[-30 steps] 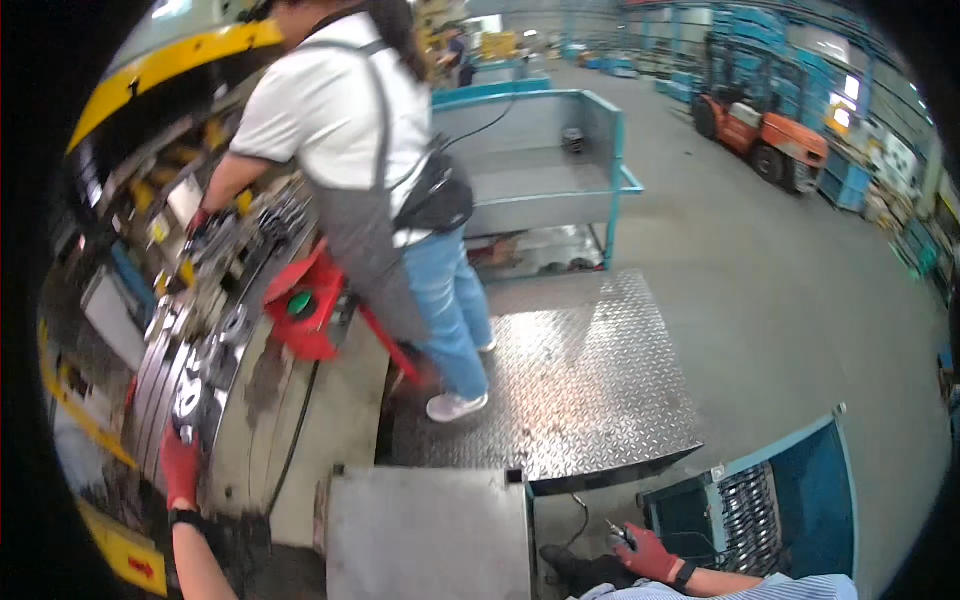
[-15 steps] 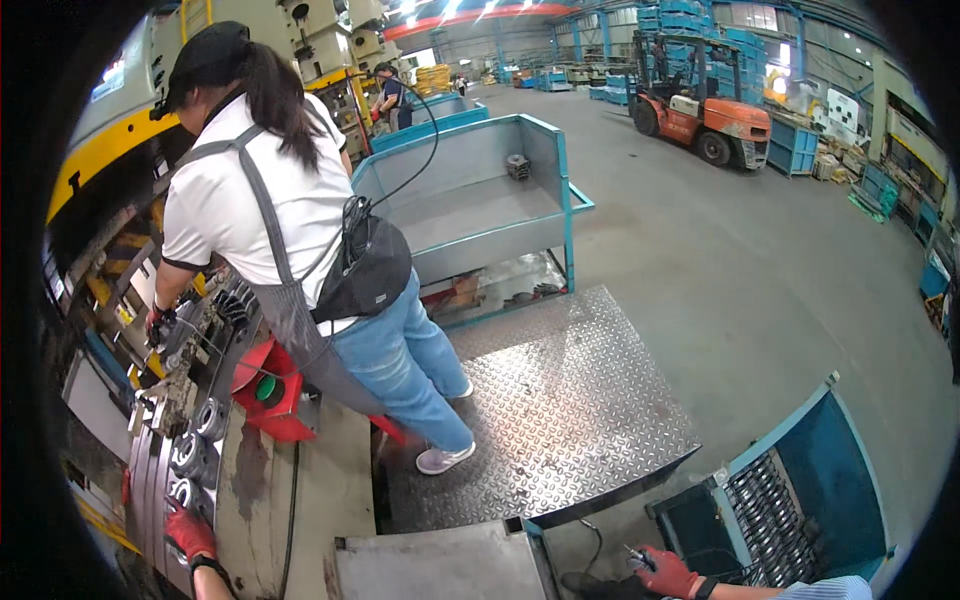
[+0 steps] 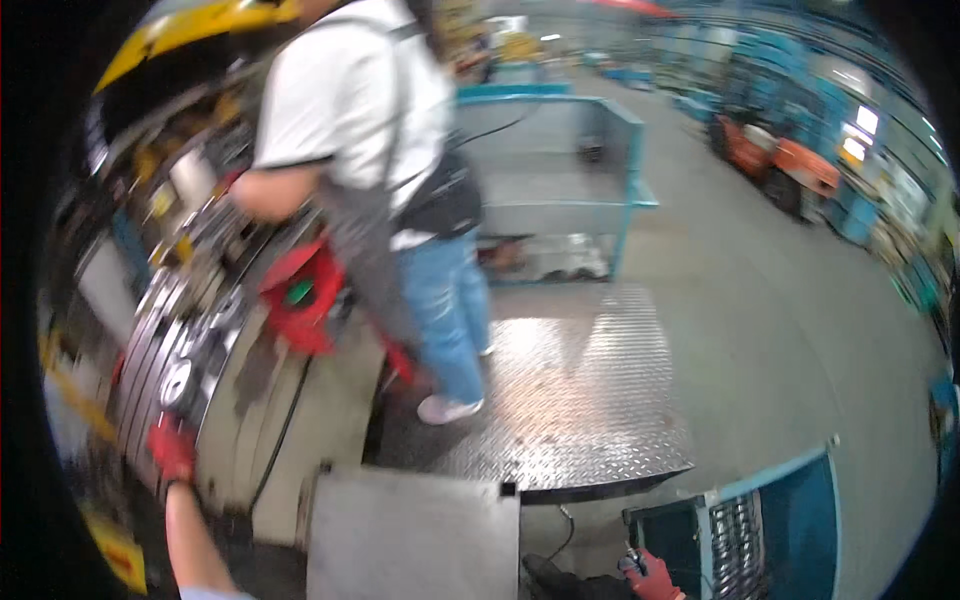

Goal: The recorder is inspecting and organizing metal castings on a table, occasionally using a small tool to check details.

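My left hand point(image 3: 173, 448), in a red glove, reaches to the near end of a slotted metal bed on the left. Its fingers meet the lower side of a round metal part with a ring-shaped top point(image 3: 178, 383); motion blur hides whether they close round it. Similar metal parts stand just beyond. At the lower right, my right hand point(image 3: 655, 577), also red-gloved, is closed on a small grey tool with a thin tip point(image 3: 631, 563). This hand is beside a blue bin point(image 3: 795, 520) holding rows of shiny metal parts point(image 3: 735, 535).
A co-worker in a white shirt point(image 3: 340, 90) stands ahead on a tread-plate platform point(image 3: 580, 400), leaning to the machine. A red box point(image 3: 300, 310) sits on the machine's edge. Nearby are a grey metal tabletop point(image 3: 415, 540) and a large blue-framed bin point(image 3: 625, 150). A forklift point(image 3: 800, 170) stands far right.
My view has swung left and down, blurring the picture, so the scene sits farther right. The co-worker appears more upright. My left hand remains by the round parts; my right keeps the tool.
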A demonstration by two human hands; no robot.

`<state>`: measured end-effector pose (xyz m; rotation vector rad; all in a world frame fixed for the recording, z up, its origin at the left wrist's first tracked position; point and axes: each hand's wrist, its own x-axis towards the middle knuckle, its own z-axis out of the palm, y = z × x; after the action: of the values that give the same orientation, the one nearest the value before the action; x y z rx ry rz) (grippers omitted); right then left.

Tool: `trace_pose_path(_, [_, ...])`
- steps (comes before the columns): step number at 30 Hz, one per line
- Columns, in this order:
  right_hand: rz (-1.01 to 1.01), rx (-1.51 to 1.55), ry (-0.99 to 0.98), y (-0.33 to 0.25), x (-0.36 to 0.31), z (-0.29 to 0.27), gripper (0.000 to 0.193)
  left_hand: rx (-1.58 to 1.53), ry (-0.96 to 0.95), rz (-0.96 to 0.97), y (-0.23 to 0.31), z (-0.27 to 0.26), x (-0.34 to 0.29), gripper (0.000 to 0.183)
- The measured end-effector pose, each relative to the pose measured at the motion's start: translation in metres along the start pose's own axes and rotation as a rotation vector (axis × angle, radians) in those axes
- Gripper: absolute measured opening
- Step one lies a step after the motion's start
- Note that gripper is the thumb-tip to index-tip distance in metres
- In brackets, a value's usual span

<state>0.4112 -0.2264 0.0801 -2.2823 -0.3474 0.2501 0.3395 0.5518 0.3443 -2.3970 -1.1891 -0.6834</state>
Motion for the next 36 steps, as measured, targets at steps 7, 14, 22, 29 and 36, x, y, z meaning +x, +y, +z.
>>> trace_pose_path(7, [-0.447,-0.367,-0.059,-0.024,0.001,-0.007,0.034,0.072,-0.173,-0.019,0.021,-0.039,-0.008,0.070])
trace_pose_path(14, [-0.093,0.048,-0.162,-0.037,0.014,-0.008,0.035,0.171,-0.474,0.131,0.004,-0.070,-0.029,0.098])
trace_pose_path(22, [-0.128,-0.138,-0.227,0.009,0.002,0.002,0.038,0.503,-0.321,0.307,0.013,-0.053,-0.030,0.078])
trace_pose_path(29, [-0.027,0.246,-0.097,-0.012,0.013,0.008,0.030,0.284,-0.081,0.354,0.004,-0.062,-0.063,0.039])
trace_pose_path(36, [-0.106,0.192,-0.200,-0.037,0.006,0.009,0.024,-0.360,0.148,0.039,0.044,-0.150,-0.151,0.053])
